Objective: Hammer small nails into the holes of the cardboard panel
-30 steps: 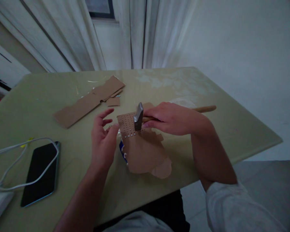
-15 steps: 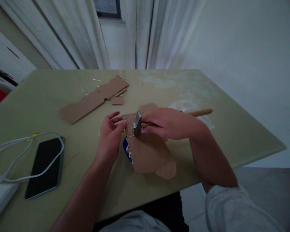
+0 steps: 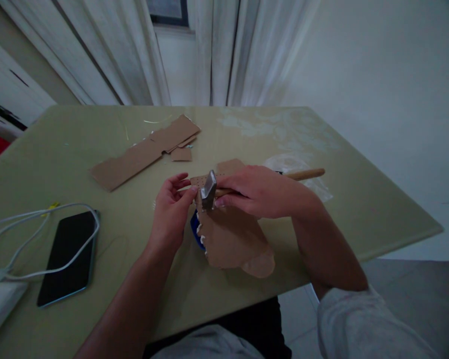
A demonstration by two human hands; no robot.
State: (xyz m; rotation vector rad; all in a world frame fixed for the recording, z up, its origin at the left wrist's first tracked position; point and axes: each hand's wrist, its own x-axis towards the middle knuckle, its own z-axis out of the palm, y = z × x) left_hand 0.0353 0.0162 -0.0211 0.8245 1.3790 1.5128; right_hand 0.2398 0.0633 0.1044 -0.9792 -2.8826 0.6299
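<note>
Right hand (image 3: 256, 192) wrapped tight round the wooden handle of a hammer (image 3: 208, 189), choked up close to the metal head; handle end sticks out to the right past the wrist. Hammer head sits low on the upper part of a cardboard piece (image 3: 232, 234). Left hand (image 3: 170, 212) pinches something small at the cardboard's upper left edge, thumb and forefinger closed; too small to say what it is.

Head view only. Cardboard piece lies near the front middle of the table (image 3: 322, 219), over a blue object (image 3: 193, 230) that peeks out at its left edge with some white bits along it. Upper part of the cardboard carries a grid of small dots; whether holes or pins, cannot tell. Lower part is plain, so by my reading the dotted work covers a patch only and most of the sheet is untouched.

Around:
- cardboard strips (image 3: 145, 149) further back on the left, well apart
- phone (image 3: 69, 257) at the left front, white cable (image 3: 41, 219) looped over it
- clear plastic sheet (image 3: 314, 187) under the hammer handle on the right
- curtains (image 3: 217, 50) behind the table

Nothing blocks the hands; left fingers sit just beside the hammer head.
</note>
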